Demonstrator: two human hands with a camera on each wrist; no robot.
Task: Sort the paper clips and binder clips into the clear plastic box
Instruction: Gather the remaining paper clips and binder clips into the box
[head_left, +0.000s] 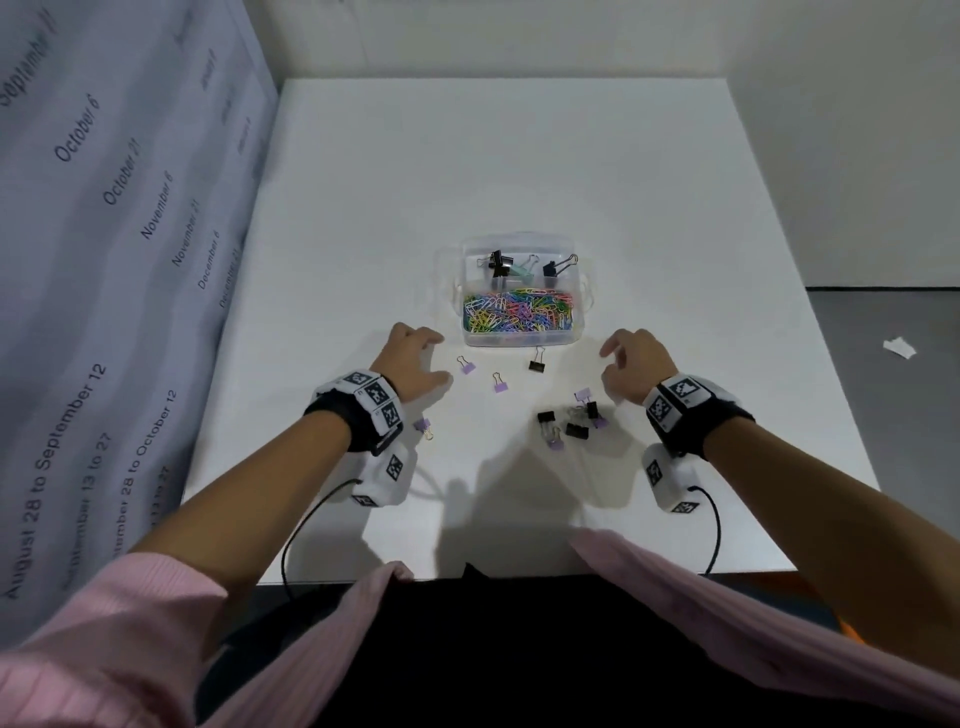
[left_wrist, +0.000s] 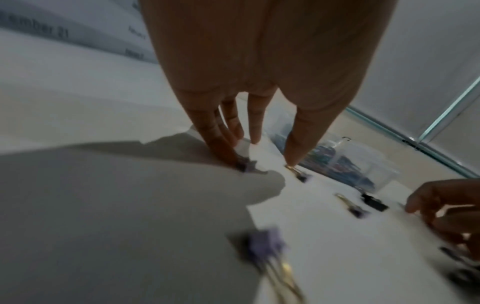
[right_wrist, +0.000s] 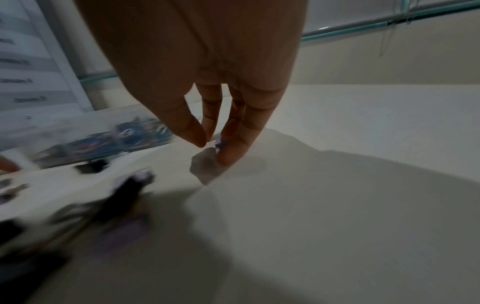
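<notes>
While the clear plastic box (head_left: 521, 291) already holds coloured paper clips (head_left: 517, 310) in its near compartment, the left hand (head_left: 410, 358) and right hand (head_left: 636, 366) flank it, likely because loose binder clips (head_left: 569, 422) lie just nearer than the box. In the left wrist view the fingers (left_wrist: 255, 121) hang straight, gripping nothing. In the right wrist view the fingertips (right_wrist: 231, 152) nearly meet around something small and purple, though whether it is pinched I cannot tell.

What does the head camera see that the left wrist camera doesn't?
Only the head view shows both arms in pink sleeves, the tagged black wristbands, and the three binder clips in the far compartment of the clear plastic box.

Only the left wrist view shows the left hand's fingertips close up, and the blurry purple binder clip near its lens.

Both show the clear plastic box of colourful paper clips, the white table and the right hand.
</notes>
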